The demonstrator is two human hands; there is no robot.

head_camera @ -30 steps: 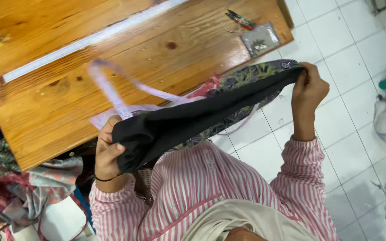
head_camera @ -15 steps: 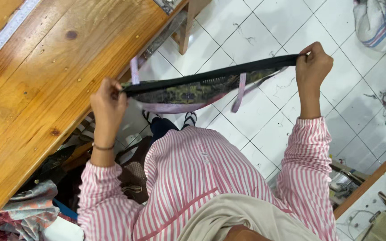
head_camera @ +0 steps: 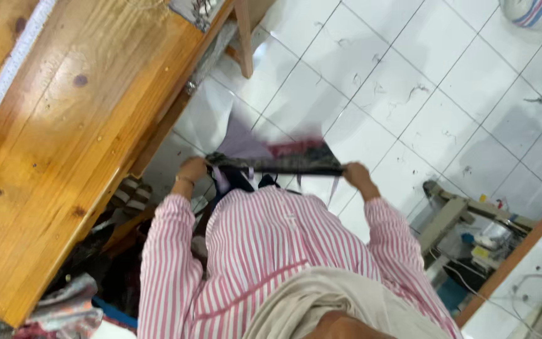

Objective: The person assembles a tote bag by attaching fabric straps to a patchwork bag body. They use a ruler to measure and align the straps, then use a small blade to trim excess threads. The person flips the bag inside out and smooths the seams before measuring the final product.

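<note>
A dark patterned fabric piece (head_camera: 277, 163) with lilac straps is stretched between my two hands, low in front of my pink striped shirt. My left hand (head_camera: 191, 169) grips its left end, near the edge of the wooden table (head_camera: 64, 144). My right hand (head_camera: 356, 174) grips the right end above the white tiled floor (head_camera: 409, 81). The fabric is blurred, with a lilac and pink part showing behind it.
A white tape strip (head_camera: 7, 75) runs along the table's far left. Cloth scraps (head_camera: 64, 307) lie under the table's near end. A sewing machine stand (head_camera: 465, 220) and another wooden tabletop (head_camera: 522, 251) are at the right. A table leg (head_camera: 244, 37) stands at the top.
Both hands have dropped lower and closer together, bringing the fabric down toward my body. My head has turned, so the table has shifted left and more floor shows.
</note>
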